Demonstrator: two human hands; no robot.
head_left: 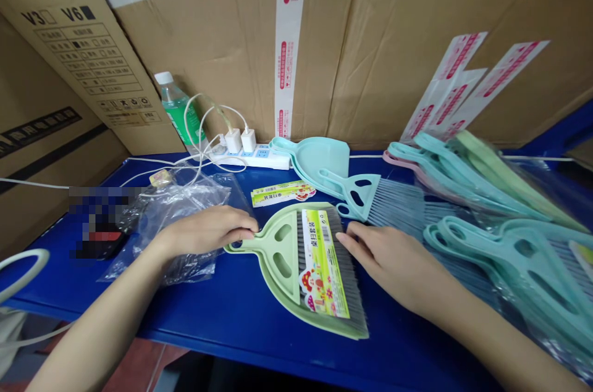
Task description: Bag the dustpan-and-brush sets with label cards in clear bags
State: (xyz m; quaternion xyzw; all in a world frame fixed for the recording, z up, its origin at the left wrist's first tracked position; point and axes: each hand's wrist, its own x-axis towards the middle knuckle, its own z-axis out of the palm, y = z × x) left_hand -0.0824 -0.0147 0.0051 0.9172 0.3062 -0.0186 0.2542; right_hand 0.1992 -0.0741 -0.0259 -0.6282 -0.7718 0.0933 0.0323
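A light green dustpan (273, 293) lies on the blue table, with a matching hand brush (283, 250) nested in it. A printed yellow and white label card (324, 262) rests across the grey bristles. My left hand (210, 230) is closed around the handle end of the set. At the opposite side, my right hand (393, 256) has its fingers bent, closed at the bristle edge beside the card; part of its grip is hidden. Behind the set are a turquoise dustpan (324, 154) and a turquoise brush (364, 194). More label cards (278, 193) lie flat nearby.
Bagged turquoise brush sets (532, 262) and other dustpans (467, 163) crowd the right. Clear plastic bags (180, 219) lie left. A power strip (269, 157) with chargers and white cables stands behind, beside a bottle (178, 111). Large cardboard boxes (370, 52) wall the back.
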